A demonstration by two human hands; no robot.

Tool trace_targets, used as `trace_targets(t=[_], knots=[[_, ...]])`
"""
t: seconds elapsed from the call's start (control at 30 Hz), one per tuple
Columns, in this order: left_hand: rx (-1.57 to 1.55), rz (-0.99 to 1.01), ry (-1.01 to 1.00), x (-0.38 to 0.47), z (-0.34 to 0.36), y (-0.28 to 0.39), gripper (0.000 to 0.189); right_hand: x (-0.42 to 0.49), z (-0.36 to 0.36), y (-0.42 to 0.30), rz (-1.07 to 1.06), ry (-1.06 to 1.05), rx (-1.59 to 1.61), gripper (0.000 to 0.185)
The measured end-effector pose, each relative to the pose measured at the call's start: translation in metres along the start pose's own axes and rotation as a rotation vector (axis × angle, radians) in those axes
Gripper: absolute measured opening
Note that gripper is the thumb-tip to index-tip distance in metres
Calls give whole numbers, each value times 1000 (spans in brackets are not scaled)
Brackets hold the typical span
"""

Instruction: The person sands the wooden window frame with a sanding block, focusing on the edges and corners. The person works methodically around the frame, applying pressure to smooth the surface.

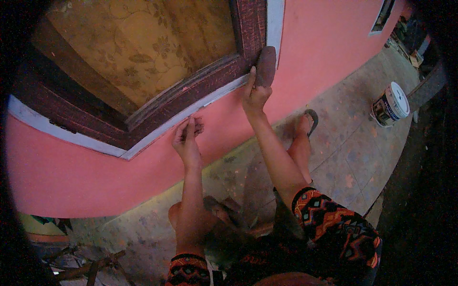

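Observation:
My right hand (pixel 257 95) is shut on a flat brown piece with a rounded end, possibly sandpaper (pixel 267 68). It presses this piece over the lower right corner of a dark brown wooden window frame (pixel 211 80) and its white border (pixel 274 21). Scratchy pale reddish marks show on the wood. My left hand (pixel 188 133) is beside the pink wall (pixel 150 171), just below the white border, with its fingers loosely curled. Whether anything lies inside those fingers is not visible. Behind the frame is a brownish pane or curtain with a floral pattern (pixel 154 46).
A lidded paint bucket (pixel 390 104) stands on the paint-spotted tiled floor (pixel 343 153) to the right. My sandalled foot (pixel 306 121) is near the wall's base. Dark wooden pieces (pixel 89 268) lie at lower left. Another narrow opening (pixel 382 16) is farther along the wall.

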State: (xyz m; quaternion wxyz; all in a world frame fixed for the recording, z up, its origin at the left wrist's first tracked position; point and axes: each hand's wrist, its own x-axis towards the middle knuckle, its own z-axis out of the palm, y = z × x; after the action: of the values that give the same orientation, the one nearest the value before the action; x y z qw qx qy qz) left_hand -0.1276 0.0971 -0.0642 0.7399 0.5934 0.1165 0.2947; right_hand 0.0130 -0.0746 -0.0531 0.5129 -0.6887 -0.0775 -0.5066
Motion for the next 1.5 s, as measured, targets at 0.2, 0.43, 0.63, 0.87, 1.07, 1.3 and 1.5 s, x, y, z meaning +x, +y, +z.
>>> trace_targets(t=[0.2,0.43,0.63,0.87,1.07,1.3,1.5], knots=[[5,-4,-4,3,-1,-4,20,-3,-4,6,5,-81,-97,20],[-34,6,-3,1,0,-4,19,4,8,-7,51,50,35,28],[-27,30,7,0,3,5,19,2,2,-16,122,38,58,23],[-34,57,-17,-4,8,8,19,65,21,-23,-272,26,-86,22],[5,62,3,5,0,1,20,39,8,-42,-119,98,66,27],[-31,50,-54,8,6,0,19,60,18,-20,-248,37,-101,39],[-113,26,-42,2,3,0,23,78,24,-31,-209,58,-28,37]])
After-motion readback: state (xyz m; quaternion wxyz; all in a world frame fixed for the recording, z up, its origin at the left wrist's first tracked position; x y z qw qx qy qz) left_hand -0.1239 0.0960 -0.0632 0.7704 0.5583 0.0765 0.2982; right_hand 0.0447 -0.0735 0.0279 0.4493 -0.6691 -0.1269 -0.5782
